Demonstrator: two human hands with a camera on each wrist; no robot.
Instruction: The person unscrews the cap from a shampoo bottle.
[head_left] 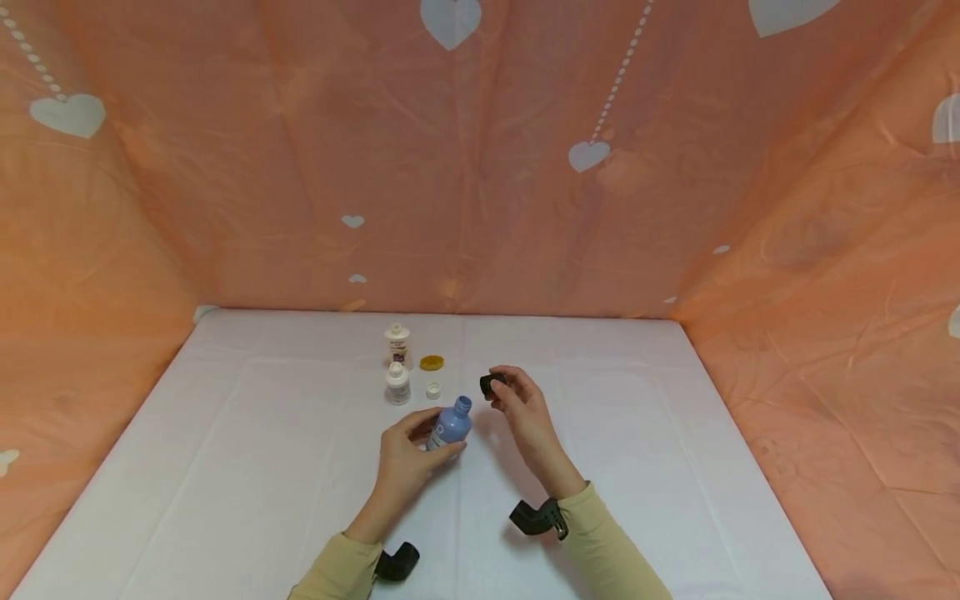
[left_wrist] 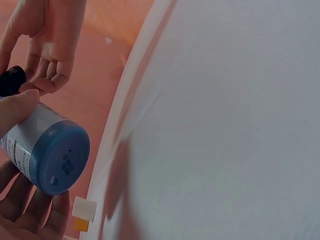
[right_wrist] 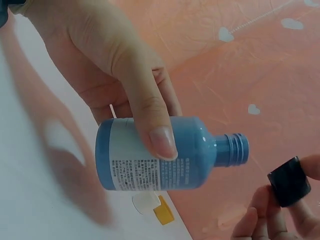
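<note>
My left hand [head_left: 408, 454] grips a blue bottle [head_left: 452, 423] around its body, tilted, with its threaded neck bare. In the right wrist view the bottle [right_wrist: 195, 145] shows a white label with small print, the left thumb lying across it. Between thumb and fingers my right hand [head_left: 525, 417] pinches a black cap [right_wrist: 289, 182], held apart from the neck and a little to its right. The left wrist view shows the flat base of the bottle [left_wrist: 62, 157]; the black cap [left_wrist: 12, 80] is partly hidden there behind the left thumb.
Two white bottles without caps, one behind [head_left: 397, 343] and one nearer [head_left: 397, 385], stand left of centre on the white tabletop [head_left: 262, 467]. Beside them lie a yellow lid [head_left: 432, 362] and a small white cap [head_left: 433, 390]. Orange curtains with hearts surround the table.
</note>
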